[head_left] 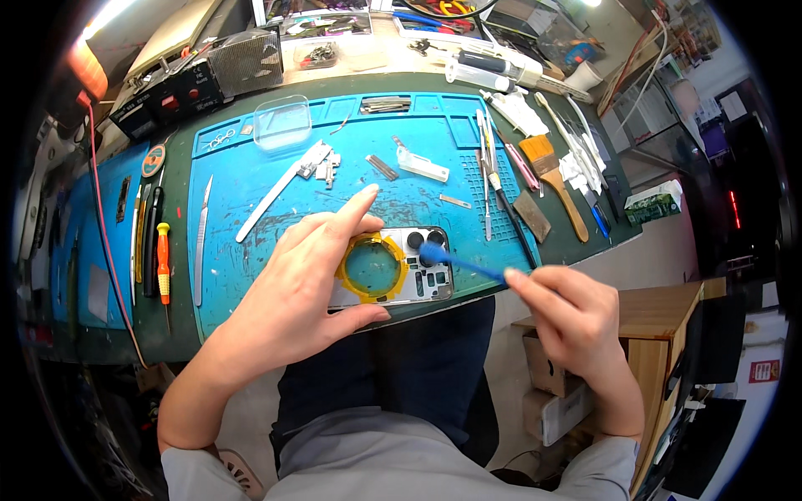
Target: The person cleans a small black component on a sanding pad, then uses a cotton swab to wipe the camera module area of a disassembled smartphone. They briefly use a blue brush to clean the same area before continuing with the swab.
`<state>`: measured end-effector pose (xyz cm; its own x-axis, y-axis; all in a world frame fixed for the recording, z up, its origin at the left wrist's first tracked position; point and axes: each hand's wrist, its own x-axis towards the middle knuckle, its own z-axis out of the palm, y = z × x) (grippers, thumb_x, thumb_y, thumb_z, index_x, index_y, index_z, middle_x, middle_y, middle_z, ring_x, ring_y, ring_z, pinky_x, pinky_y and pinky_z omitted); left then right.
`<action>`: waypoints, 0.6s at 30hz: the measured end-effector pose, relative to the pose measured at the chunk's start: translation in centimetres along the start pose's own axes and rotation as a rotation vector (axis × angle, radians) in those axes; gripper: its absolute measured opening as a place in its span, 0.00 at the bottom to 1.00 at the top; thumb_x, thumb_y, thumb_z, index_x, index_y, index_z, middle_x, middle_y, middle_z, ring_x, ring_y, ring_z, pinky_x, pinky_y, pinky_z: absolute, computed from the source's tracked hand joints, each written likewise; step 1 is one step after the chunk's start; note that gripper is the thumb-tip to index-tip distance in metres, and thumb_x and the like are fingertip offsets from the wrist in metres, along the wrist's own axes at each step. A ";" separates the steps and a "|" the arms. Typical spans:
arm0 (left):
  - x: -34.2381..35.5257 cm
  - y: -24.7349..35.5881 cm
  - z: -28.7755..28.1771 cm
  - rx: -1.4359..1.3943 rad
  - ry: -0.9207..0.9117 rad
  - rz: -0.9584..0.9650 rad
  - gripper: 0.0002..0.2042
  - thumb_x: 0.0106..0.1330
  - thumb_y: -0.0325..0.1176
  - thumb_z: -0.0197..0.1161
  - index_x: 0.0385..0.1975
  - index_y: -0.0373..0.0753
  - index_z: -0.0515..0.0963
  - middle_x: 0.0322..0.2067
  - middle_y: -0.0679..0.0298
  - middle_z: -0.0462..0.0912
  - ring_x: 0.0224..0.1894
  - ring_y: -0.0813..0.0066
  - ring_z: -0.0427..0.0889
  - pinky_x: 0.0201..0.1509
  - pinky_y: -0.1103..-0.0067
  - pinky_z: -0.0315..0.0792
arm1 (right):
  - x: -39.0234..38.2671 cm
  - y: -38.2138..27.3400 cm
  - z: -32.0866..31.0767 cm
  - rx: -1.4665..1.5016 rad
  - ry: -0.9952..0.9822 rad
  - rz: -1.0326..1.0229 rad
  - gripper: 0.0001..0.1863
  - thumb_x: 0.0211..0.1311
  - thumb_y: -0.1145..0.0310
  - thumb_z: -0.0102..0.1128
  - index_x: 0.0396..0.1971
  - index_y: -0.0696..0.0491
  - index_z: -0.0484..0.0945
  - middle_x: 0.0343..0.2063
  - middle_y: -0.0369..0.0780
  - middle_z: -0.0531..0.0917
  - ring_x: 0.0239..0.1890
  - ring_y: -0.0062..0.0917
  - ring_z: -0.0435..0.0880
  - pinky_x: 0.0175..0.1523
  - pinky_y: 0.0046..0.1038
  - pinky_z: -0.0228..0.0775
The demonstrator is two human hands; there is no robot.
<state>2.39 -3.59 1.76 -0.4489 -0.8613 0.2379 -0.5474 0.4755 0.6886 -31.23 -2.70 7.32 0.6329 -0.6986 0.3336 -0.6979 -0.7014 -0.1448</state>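
My left hand (305, 280) grips a silver phone housing (426, 285) at the mat's front edge, thumb below and fingers above. The housing has a round opening edged with yellow tape (399, 271) and black camera rings at its right. My right hand (572, 317) pinches a thin blue brush (472, 265); its blurred tip is over the camera rings, and whether it touches them I cannot tell. Beyond them on the blue mat (284, 209) lie a metal strip with small fittings (271, 188) and a small translucent plastic piece (422, 165).
Screwdrivers (164, 263) and a scalpel (202, 242) lie left; tweezers (486, 184), a wide brush (560, 192) and white scraps (576, 163) lie right. A clear box (281, 123), syringes (478, 77) and a black device (167, 100) stand or lie behind. A wooden cabinet (660, 309) stands right.
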 end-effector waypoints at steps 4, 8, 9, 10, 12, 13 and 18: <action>-0.1 -0.1 0.0 -0.006 0.002 -0.003 0.58 0.51 0.28 0.86 0.83 0.34 0.56 0.66 0.56 0.81 0.67 0.54 0.77 0.76 0.63 0.68 | -0.6 0.4 -0.2 0.047 0.096 0.014 0.27 0.52 0.85 0.68 0.53 0.51 0.92 0.35 0.39 0.86 0.31 0.31 0.88 0.33 0.30 0.79; 0.0 0.2 0.0 -0.031 -0.004 -0.028 0.58 0.54 0.32 0.86 0.84 0.38 0.55 0.65 0.56 0.81 0.68 0.53 0.77 0.76 0.61 0.67 | -0.7 0.7 -0.2 -0.091 0.133 0.096 0.26 0.52 0.84 0.70 0.53 0.51 0.92 0.34 0.39 0.86 0.31 0.31 0.88 0.34 0.30 0.79; -0.1 0.2 0.0 -0.034 0.000 -0.029 0.57 0.54 0.32 0.86 0.84 0.37 0.55 0.65 0.56 0.81 0.68 0.53 0.77 0.76 0.62 0.67 | -0.8 0.5 -0.4 -0.018 0.144 0.116 0.26 0.53 0.83 0.70 0.53 0.50 0.92 0.35 0.39 0.86 0.31 0.31 0.87 0.34 0.30 0.79; -0.1 0.2 0.0 -0.038 0.004 -0.025 0.57 0.53 0.31 0.86 0.83 0.37 0.56 0.65 0.56 0.81 0.68 0.53 0.77 0.75 0.62 0.67 | -1.0 0.3 -0.1 0.009 0.111 0.088 0.25 0.54 0.84 0.70 0.54 0.50 0.92 0.35 0.39 0.86 0.31 0.31 0.87 0.34 0.30 0.79; 0.1 0.2 0.1 -0.029 0.000 0.001 0.54 0.54 0.31 0.85 0.82 0.39 0.60 0.65 0.56 0.80 0.67 0.52 0.77 0.75 0.61 0.67 | -1.2 -0.2 0.9 0.062 0.044 0.031 0.25 0.54 0.84 0.70 0.54 0.50 0.92 0.35 0.39 0.86 0.32 0.31 0.87 0.34 0.31 0.79; 0.2 0.2 -0.1 -0.012 -0.008 0.020 0.51 0.54 0.31 0.84 0.81 0.41 0.63 0.66 0.56 0.80 0.67 0.51 0.77 0.75 0.61 0.67 | -1.0 0.6 0.9 -0.013 0.087 0.049 0.26 0.55 0.86 0.69 0.54 0.51 0.92 0.36 0.39 0.86 0.32 0.31 0.87 0.35 0.31 0.79; 0.5 1.8 0.0 0.305 -0.080 0.129 0.38 0.53 0.28 0.77 0.71 0.50 0.79 0.69 0.55 0.75 0.68 0.49 0.73 0.73 0.57 0.68 | -1.5 1.6 0.6 -0.012 0.277 0.138 0.22 0.60 0.86 0.72 0.54 0.55 0.91 0.35 0.40 0.86 0.30 0.28 0.86 0.33 0.27 0.76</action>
<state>1.18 -3.17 3.16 -0.5755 -0.7796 0.2470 -0.6631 0.6216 0.4170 -33.06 -2.88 6.03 0.4178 -0.7210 0.5529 -0.7758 -0.5998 -0.1959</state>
